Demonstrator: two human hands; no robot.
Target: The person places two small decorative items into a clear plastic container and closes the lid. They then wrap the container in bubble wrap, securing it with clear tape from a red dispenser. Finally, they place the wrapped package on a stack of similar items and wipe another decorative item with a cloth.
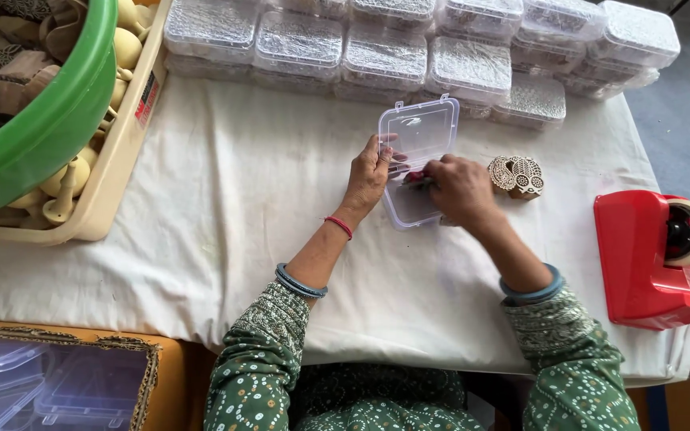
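Note:
A clear plastic box lies on the white cloth in the middle of the table, its hinged lid standing open at the far side. My left hand rests on the box's left edge and steadies it. My right hand reaches into the box from the right, fingers pinched on a small reddish object that is mostly hidden. A carved wooden block with a pierced pattern lies just right of my right hand.
Rows of filled, closed clear boxes line the far edge. A green tub sits in a beige tray of wooden pieces at the left. A red tape dispenser stands at the right. A carton of empty boxes sits bottom left.

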